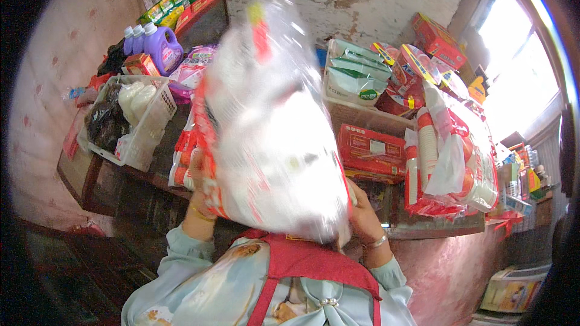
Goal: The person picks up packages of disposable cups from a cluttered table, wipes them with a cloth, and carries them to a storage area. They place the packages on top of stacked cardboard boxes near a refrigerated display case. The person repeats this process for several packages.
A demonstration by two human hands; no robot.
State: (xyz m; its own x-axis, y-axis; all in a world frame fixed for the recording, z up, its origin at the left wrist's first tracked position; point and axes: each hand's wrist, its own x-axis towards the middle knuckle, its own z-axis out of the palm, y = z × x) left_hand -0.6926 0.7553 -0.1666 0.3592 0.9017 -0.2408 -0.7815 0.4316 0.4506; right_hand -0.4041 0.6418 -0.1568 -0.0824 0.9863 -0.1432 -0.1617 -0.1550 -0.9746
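Note:
A large clear plastic bag with white and red contents fills the middle of the view, blurred by motion and glare. Its contents cannot be made out. My left hand grips the bag's left side by a red edge, its fingers partly hidden. On the opposite side my right hand holds the lower right edge, with the fingertips out of sight behind it. The bag is raised in front of my chest, above the red apron, and covers the middle of the dark wooden table.
A white plastic basket holding bags stands left, near purple detergent jugs. Packs of paper cups lie right, beside a red carton. Behind are green-and-white packets and instant noodle tubs. A bright window is at right.

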